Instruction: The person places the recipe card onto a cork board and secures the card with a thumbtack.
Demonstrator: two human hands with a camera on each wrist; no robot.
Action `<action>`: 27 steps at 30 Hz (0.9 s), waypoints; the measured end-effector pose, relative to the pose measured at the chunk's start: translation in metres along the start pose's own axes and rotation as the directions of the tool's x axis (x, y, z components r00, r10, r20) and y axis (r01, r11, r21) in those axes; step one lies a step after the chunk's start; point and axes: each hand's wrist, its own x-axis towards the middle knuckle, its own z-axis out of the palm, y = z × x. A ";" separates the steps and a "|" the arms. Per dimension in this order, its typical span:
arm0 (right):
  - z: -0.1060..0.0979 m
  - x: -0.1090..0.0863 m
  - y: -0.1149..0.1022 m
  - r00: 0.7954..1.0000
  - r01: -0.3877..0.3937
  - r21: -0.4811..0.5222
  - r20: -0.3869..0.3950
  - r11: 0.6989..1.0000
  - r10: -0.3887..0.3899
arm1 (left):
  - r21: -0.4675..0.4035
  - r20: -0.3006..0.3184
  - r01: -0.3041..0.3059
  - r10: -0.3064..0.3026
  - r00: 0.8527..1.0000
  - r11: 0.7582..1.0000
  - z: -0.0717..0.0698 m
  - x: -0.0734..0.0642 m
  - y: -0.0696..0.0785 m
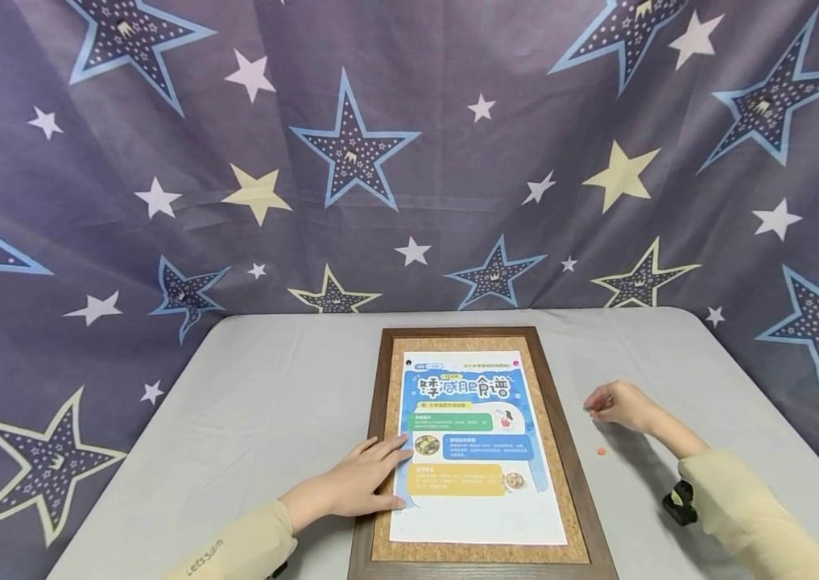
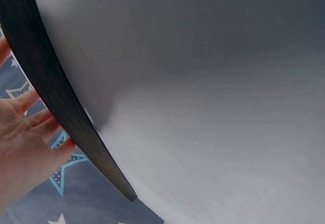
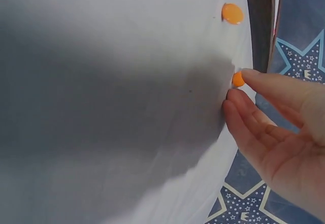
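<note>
A printed poster [image 1: 477,519] lies on a cork board [image 1: 409,551] with a brown wooden frame [image 1: 570,471]. A black pushpin [image 1: 409,362] sits at the poster's top left corner and a pink pushpin [image 1: 516,363] at its top right. My left hand [image 1: 361,479] rests across the frame's left side, fingers spread straight onto the poster's edge. To the right of the board, my right hand [image 1: 619,405] pinches an orange thumbtack [image 3: 238,79] between thumb and fingertips, low over the table. A second orange thumbtack [image 3: 232,13] lies on the tabletop nearby.
The board lies on a table with a pale grey cover [image 1: 293,387]. Behind and at the sides hangs a purple-grey curtain [image 1: 438,217] printed with stars. A small black device [image 1: 680,503] is under my right wrist.
</note>
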 end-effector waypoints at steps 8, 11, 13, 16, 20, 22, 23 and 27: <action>0.001 0.001 0.006 1.000 -0.003 -0.010 -0.008 1.000 0.003 | -0.002 -0.003 -0.002 0.002 1.000 1.000 0.001 0.000 -0.001; 0.002 0.002 0.007 1.000 -0.005 -0.022 -0.019 1.000 0.005 | -0.004 -0.009 -0.003 0.003 1.000 1.000 0.002 -0.001 -0.001; 0.002 0.002 0.007 1.000 -0.003 -0.028 -0.026 1.000 0.003 | -0.009 -0.005 0.003 -0.003 1.000 1.000 0.002 -0.001 -0.001; 0.004 0.002 0.008 0.999 -0.010 -0.030 -0.033 1.000 0.009 | -0.014 0.000 0.008 -0.008 1.000 1.000 0.001 0.000 0.000; 0.005 0.002 0.010 0.999 -0.017 -0.030 -0.035 0.999 0.016 | -0.012 0.001 0.004 -0.004 1.000 1.000 0.000 0.000 0.000; 0.005 0.001 0.010 0.999 -0.017 -0.035 -0.035 0.999 0.016 | -0.005 -0.004 -0.004 0.004 1.000 1.000 0.001 0.000 0.000; 0.005 0.001 0.010 0.999 -0.019 -0.034 -0.033 0.999 0.018 | -0.006 -0.006 -0.008 0.008 1.000 1.000 0.001 0.000 0.000; 0.005 0.002 0.010 0.999 -0.028 -0.033 -0.029 0.999 0.027 | -0.005 -0.017 -0.019 0.019 1.000 1.000 0.002 -0.001 -0.001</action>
